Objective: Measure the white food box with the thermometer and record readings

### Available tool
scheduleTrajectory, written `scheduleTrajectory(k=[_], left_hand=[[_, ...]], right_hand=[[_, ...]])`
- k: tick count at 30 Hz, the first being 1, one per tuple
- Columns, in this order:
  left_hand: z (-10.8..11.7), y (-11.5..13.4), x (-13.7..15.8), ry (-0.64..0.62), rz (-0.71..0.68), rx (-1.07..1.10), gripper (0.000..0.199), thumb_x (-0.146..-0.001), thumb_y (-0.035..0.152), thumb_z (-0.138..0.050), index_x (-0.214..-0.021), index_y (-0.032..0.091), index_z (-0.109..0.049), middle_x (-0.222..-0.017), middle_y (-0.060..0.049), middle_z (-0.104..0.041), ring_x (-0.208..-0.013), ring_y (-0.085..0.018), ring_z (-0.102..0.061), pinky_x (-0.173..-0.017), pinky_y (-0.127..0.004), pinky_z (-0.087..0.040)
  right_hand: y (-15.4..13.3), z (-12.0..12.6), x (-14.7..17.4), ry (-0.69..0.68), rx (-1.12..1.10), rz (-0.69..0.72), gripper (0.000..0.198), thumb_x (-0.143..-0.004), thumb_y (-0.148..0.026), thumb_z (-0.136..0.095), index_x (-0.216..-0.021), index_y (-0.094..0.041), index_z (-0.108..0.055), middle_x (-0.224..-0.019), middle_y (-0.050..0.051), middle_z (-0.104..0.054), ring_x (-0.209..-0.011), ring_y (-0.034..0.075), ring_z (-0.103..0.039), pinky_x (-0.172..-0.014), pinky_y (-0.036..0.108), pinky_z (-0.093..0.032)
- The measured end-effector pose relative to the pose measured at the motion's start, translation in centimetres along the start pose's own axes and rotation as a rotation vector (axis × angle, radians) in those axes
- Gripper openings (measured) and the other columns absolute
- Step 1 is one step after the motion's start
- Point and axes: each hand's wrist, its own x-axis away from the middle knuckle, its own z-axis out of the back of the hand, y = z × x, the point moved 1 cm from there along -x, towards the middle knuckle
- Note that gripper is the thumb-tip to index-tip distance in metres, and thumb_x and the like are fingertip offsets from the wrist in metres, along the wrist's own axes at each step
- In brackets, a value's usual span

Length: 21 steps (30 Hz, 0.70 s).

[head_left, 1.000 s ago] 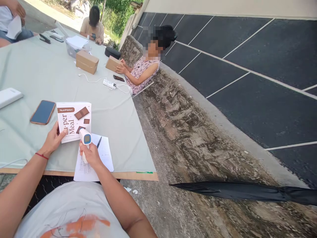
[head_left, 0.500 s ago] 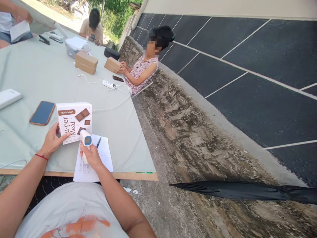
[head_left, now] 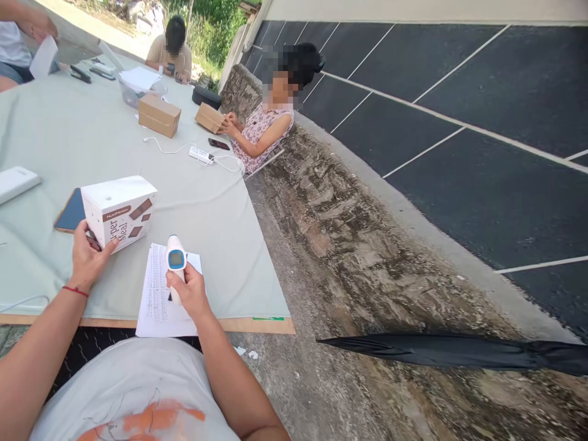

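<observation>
My left hand (head_left: 92, 254) grips the near left corner of a white box (head_left: 120, 211) printed with brown bars, thumb on its front face. The box is tilted, its plain top and front showing, and it partly covers a smartphone (head_left: 68, 214). In my right hand (head_left: 189, 286) is a white infrared thermometer (head_left: 176, 245) with a blue-rimmed display, held upright by its handle, its nose pointing away from me. Below it lie sheets of paper (head_left: 154, 306) with rows of writing. A pen on them is mostly hidden by the thermometer and hand.
A pale cloth covers the table (head_left: 220, 245). Farther back stand a brown carton (head_left: 159, 116), a power strip (head_left: 201, 155) with cables and a plastic bin (head_left: 131, 92) of papers. A white device (head_left: 18, 184) lies at left. Another person at right handles a second carton (head_left: 210, 117); two more people sit beyond.
My left hand has turned the box and moved it left, over part of the smartphone. My right hand has drawn the thermometer away from the box, to the right and nearer me.
</observation>
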Motion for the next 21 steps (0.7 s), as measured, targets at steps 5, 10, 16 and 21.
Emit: scheduleTrajectory(k=[5,10,16,21], left_hand=[[-0.3,-0.8,-0.4,0.122,-0.123,-0.039,0.088,-0.065,0.041,-0.077,-0.14,0.015,-0.038,-0.134,-0.02,-0.038,-0.096,-0.026,-0.054,-0.082,-0.047,-0.053],[-0.4,-0.4,0.8,0.351,-0.473,-0.111,0.08,-0.067,0.031,-0.073,-0.135,0.014,-0.037,-0.129,-0.022,-0.034,-0.124,-0.038,-0.039,-0.092,-0.055,-0.047],[-1.9,1.3,2.4,-0.226,-0.645,-0.215,0.031,-0.083,0.029,-0.057,-0.114,0.022,-0.058,-0.115,-0.013,-0.054,-0.107,-0.032,-0.055,-0.095,-0.052,-0.046],[-3.1,1.7,2.8,-0.556,-0.78,-0.307,0.041,-0.094,0.042,-0.046,-0.125,0.02,-0.062,-0.132,-0.017,-0.055,-0.114,-0.034,-0.054,-0.093,-0.052,-0.046]], right_hand=[[-0.2,0.8,0.2,0.034,0.018,0.03,0.029,-0.075,-0.047,-0.069,-0.085,-0.02,-0.062,-0.069,-0.002,-0.057,-0.065,0.014,-0.051,-0.066,0.028,-0.043],[0.4,1.7,-0.3,0.049,0.072,0.05,0.032,-0.077,-0.048,-0.066,-0.09,-0.019,-0.064,-0.074,-0.001,-0.06,-0.07,0.015,-0.054,-0.07,0.028,-0.046],[2.6,5.9,-2.0,0.314,0.634,-0.058,0.045,-0.079,-0.041,-0.066,-0.121,-0.023,-0.063,-0.111,0.008,-0.063,-0.104,0.024,-0.059,-0.09,0.034,-0.047],[4.5,9.5,-2.7,0.369,0.996,-0.266,0.048,-0.085,-0.037,-0.062,-0.13,-0.02,-0.06,-0.115,0.012,-0.061,-0.107,0.027,-0.061,-0.089,0.035,-0.045]])
